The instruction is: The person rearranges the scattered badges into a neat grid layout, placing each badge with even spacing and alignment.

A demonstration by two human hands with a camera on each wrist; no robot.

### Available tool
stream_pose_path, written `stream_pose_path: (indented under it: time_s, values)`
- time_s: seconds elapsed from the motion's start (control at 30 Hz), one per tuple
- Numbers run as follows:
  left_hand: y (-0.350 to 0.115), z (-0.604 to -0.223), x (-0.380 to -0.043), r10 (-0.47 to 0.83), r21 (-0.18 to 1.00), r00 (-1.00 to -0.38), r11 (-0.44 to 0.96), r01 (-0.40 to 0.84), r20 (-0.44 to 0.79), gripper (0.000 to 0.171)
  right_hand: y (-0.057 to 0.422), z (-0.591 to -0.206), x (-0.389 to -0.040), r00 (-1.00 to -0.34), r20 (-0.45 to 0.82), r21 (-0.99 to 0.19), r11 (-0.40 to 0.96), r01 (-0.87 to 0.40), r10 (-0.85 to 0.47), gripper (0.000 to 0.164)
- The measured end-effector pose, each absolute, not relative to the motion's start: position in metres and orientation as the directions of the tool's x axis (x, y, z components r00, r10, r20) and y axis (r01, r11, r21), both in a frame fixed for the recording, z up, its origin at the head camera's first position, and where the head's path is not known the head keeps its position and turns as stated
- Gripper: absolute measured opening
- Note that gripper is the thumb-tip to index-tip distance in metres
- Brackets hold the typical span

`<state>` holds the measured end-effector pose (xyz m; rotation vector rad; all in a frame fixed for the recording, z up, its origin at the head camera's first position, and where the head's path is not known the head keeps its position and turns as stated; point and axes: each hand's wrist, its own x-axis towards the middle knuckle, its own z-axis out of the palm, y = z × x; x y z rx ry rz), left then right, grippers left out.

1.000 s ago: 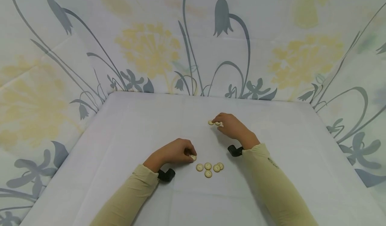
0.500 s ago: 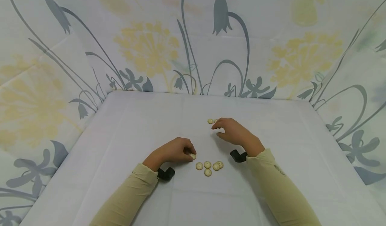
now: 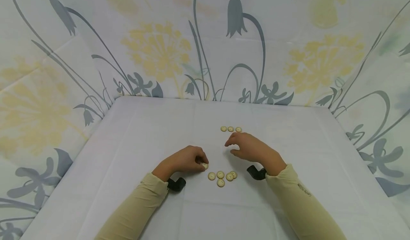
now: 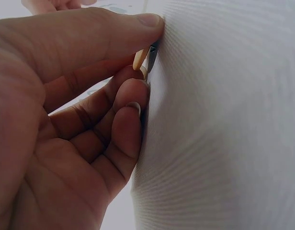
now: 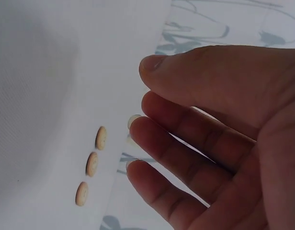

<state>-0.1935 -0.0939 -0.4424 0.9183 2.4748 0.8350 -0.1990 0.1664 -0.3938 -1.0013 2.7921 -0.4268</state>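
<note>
My left hand [image 3: 185,159] rests low on the white cloth and pinches a cream button [image 3: 205,166] between thumb and fingertips. From the left wrist, that button's thin edge [image 4: 140,59] shows between the thumb and the curled fingers. Three cream buttons [image 3: 230,129] lie side by side in a row farther back. My right hand [image 3: 251,148] hovers just in front of this row, fingers loosely bent and holding nothing. In the right wrist view the same row [image 5: 92,164] appears beyond the fingertips, apart from them.
Several more buttons [image 3: 220,175] lie loosely grouped between the hands, nearer the front; two at the group's right overlap. White cloth [image 3: 153,126] covers the table. Flower-patterned fabric [image 3: 275,55] rises at the back and both sides.
My right hand has drawn back from the row toward the front right, leaving all three buttons in view. The left hand has stayed in place with its button.
</note>
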Motion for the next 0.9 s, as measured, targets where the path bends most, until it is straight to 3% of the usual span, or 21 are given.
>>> stream_pose_path:
  time_s: [0.9]
  values:
    - [-0.094, -0.442, -0.193, 0.672, 0.637, -0.728, 0.622, 0.455, -0.137, 0.014, 0.164, -0.396, -0.169, -0.697, -0.164, -0.365, 0.700, -0.614, -0.697, 0.021]
